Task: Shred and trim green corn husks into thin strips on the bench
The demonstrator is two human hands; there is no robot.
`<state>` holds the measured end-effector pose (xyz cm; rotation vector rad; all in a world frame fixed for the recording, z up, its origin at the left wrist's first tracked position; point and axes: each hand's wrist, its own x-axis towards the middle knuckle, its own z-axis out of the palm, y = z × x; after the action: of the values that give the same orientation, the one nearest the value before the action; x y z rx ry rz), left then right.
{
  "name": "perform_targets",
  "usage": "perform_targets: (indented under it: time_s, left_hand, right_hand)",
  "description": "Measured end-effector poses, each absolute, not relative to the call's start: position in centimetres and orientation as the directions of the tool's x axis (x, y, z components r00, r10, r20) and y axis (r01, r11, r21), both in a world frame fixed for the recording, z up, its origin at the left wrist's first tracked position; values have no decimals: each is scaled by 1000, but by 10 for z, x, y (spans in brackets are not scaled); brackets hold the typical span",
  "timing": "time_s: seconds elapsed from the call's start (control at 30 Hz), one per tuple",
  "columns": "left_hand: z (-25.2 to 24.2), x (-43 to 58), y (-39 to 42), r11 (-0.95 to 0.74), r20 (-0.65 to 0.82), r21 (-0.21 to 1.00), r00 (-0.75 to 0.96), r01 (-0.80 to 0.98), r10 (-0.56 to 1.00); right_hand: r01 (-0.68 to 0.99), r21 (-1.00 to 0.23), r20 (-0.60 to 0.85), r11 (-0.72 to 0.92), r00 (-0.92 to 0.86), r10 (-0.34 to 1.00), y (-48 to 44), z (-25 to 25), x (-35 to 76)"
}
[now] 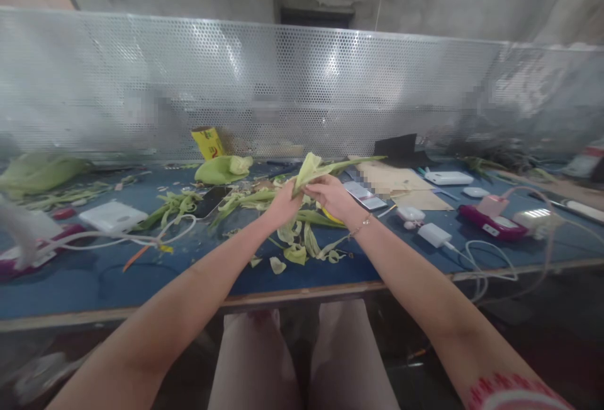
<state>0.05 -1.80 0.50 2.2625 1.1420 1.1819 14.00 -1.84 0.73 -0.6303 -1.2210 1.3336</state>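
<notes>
While the left hand (285,201) grips a green husk (309,169), the right hand (334,196) pinches it, both nearly closed.

Thin bracelet (365,223), red-edged sleeve (514,390)

The bracelet circles the right wrist (353,216) — a fine, silvery chain with small charms, too blurred to make out. The sleeve shows on the right arm (410,278): its border is bright red and scalloped, with a curved white band just inside. Both forearms (221,265) are bare below the sleeves. Pale trousers (255,366) — plain, lightly shaded — cover the legs.
</notes>
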Motion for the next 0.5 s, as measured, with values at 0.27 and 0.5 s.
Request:
perform_targets:
  time_s: [0.27,0.5]
  left_hand:
    - [-4,0,-18,-377,213,817,379,437,901]
    - [-2,2,-27,-399,216,807,412,435,885]
  right_hand:
    - [-106,-928,370,357,-178,912,-15,1,141]
    - [-132,-905,423,404,-189,886,-18,0,137]
